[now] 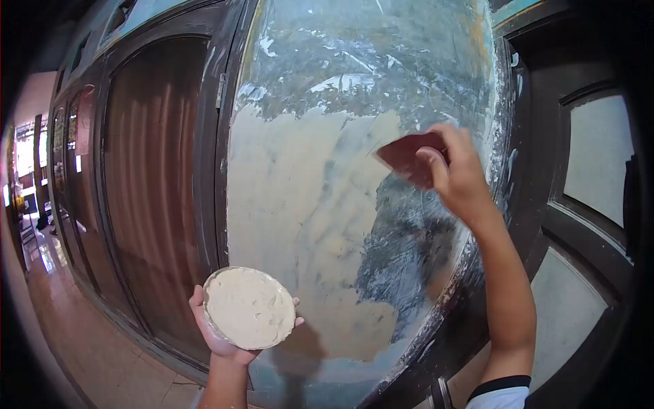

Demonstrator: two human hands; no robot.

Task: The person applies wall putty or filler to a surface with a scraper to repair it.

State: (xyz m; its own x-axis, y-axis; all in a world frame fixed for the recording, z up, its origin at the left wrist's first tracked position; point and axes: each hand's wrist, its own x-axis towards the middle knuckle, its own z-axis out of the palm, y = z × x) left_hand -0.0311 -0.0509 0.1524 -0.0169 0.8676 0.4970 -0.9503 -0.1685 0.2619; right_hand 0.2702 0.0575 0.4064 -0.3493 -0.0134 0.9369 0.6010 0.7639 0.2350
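My left hand (221, 334) holds a round container of cream-coloured paste (249, 308) from below, its fingers wrapped round the rim, low and left of centre. My right hand (455, 167) grips a dark red flat scraper (409, 160) between thumb and fingers, up at the right in front of the wall. Behind both is a wall panel (300, 191) with a beige coat over its left and lower parts. Bare, mottled grey-blue surface (409, 238) shows to the right of the coat and above it. Whether the scraper touches the wall I cannot tell.
A dark-framed window or door with a brown curtain (153, 184) stands at the left, a hinge (220, 91) on its frame. At the right is a dark door frame with pale panels (599, 157). Tiled floor (102, 347) runs along the lower left.
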